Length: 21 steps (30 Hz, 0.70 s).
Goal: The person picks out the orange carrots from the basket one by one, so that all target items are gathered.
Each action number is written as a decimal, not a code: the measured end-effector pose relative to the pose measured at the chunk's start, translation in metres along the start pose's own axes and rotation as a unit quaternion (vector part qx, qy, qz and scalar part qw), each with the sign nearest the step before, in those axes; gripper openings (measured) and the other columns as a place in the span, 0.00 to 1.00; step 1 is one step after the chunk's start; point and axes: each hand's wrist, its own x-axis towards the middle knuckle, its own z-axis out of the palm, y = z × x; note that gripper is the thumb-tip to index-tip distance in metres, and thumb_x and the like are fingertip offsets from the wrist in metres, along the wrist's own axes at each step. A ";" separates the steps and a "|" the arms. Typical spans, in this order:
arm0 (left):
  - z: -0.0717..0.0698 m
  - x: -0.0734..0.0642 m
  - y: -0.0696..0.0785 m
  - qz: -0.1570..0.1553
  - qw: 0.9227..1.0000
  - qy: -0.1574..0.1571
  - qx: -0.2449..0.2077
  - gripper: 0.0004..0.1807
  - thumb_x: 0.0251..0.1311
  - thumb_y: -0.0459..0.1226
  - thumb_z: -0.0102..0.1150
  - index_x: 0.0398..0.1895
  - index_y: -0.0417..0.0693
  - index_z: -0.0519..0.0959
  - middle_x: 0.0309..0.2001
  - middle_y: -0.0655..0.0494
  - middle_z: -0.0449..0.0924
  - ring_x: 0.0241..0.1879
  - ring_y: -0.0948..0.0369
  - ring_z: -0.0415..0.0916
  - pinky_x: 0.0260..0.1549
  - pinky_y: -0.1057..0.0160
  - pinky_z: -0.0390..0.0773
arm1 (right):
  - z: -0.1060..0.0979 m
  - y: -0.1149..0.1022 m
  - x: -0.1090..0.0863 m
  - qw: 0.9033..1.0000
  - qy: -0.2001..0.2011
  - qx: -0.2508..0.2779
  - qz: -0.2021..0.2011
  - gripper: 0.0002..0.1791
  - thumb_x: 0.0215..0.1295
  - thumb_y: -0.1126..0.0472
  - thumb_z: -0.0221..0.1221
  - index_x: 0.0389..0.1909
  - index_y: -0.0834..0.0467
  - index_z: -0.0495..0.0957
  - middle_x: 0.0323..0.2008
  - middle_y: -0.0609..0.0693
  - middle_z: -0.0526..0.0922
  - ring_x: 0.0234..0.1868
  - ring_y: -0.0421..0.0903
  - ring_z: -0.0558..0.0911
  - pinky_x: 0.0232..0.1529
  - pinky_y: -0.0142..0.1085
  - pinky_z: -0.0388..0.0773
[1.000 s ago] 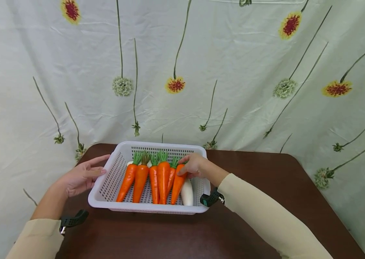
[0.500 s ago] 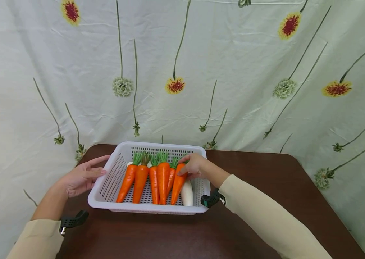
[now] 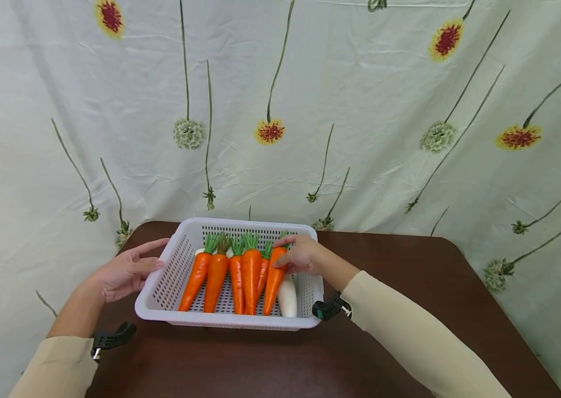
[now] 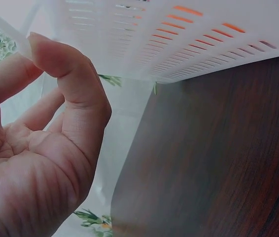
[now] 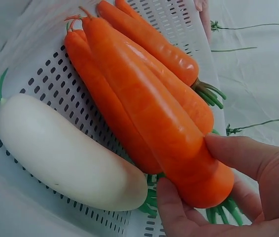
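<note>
Pinching carrot (image 3: 275, 279) by its thick end: right hand (image 3: 302, 257). Left hand (image 3: 128, 275) grips basket rim (image 3: 185, 318). Carrot probably light, stiff, slick-skinned; best held at that broad crown.

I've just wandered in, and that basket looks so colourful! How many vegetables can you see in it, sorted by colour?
Orange carrots: 6
White vegetable: 1
Total in plain view: 7
The white patches behind the carrots' tops are too hidden to count.
</note>
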 end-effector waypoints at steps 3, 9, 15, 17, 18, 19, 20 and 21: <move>0.000 0.001 0.000 -0.001 1.000 -0.002 0.008 0.41 0.77 0.35 0.50 0.84 0.56 0.41 0.54 0.62 0.84 0.52 0.56 0.86 0.53 0.42 0.84 | -0.003 0.000 -0.002 1.000 0.000 0.003 -0.013 0.30 0.61 0.73 0.68 0.65 0.59 0.77 0.55 0.61 0.81 0.40 0.48 0.85 0.53 0.48 0.87; 0.000 0.003 0.000 0.000 1.000 0.000 0.004 0.42 0.77 0.34 0.51 0.84 0.55 0.40 0.54 0.62 0.84 0.52 0.56 0.86 0.53 0.40 0.83 | -0.008 0.000 -0.007 0.999 -0.005 0.035 -0.029 0.31 0.63 0.74 0.66 0.67 0.56 0.75 0.54 0.62 0.79 0.38 0.50 0.85 0.51 0.50 0.88; 0.001 0.002 0.001 -0.003 1.000 0.004 0.006 0.42 0.77 0.34 0.51 0.84 0.55 0.39 0.54 0.63 0.84 0.52 0.56 0.86 0.53 0.41 0.83 | -0.014 -0.001 -0.012 0.997 0.010 0.068 -0.044 0.30 0.64 0.73 0.66 0.66 0.54 0.74 0.56 0.64 0.79 0.43 0.53 0.86 0.52 0.52 0.87; 0.001 0.002 0.001 -0.005 1.000 0.004 0.007 0.43 0.76 0.34 0.52 0.84 0.55 0.39 0.54 0.63 0.84 0.52 0.57 0.86 0.53 0.41 0.83 | -0.017 0.001 -0.014 0.995 0.011 0.081 -0.050 0.30 0.64 0.73 0.66 0.67 0.54 0.73 0.57 0.64 0.79 0.44 0.53 0.87 0.52 0.51 0.87; 0.001 0.002 0.002 -0.006 1.000 0.005 0.007 0.43 0.76 0.34 0.52 0.84 0.55 0.40 0.54 0.63 0.84 0.52 0.57 0.86 0.53 0.41 0.83 | -0.019 0.001 -0.015 0.995 0.010 0.088 -0.054 0.30 0.64 0.72 0.66 0.67 0.54 0.73 0.57 0.64 0.80 0.45 0.54 0.87 0.51 0.50 0.87; 0.002 0.002 0.002 -0.006 1.000 0.005 0.006 0.43 0.76 0.34 0.52 0.84 0.55 0.40 0.54 0.63 0.84 0.52 0.57 0.86 0.53 0.41 0.83 | -0.020 0.002 -0.016 0.994 0.009 0.096 -0.056 0.30 0.64 0.72 0.66 0.67 0.54 0.73 0.57 0.64 0.80 0.46 0.54 0.87 0.52 0.50 0.87; 0.002 0.002 0.002 -0.006 1.000 0.005 0.006 0.43 0.76 0.34 0.52 0.84 0.55 0.40 0.54 0.63 0.84 0.52 0.57 0.86 0.53 0.41 0.83 | -0.022 0.002 -0.018 0.993 0.007 0.103 -0.060 0.30 0.65 0.72 0.65 0.67 0.54 0.73 0.57 0.64 0.81 0.47 0.54 0.87 0.52 0.50 0.87; 0.002 0.002 0.002 -0.006 1.000 0.006 0.007 0.43 0.76 0.34 0.52 0.84 0.55 0.40 0.54 0.63 0.84 0.52 0.57 0.86 0.53 0.42 0.83 | -0.023 0.003 -0.019 0.992 0.005 0.109 -0.061 0.30 0.65 0.72 0.65 0.67 0.54 0.73 0.58 0.64 0.81 0.47 0.55 0.87 0.52 0.50 0.87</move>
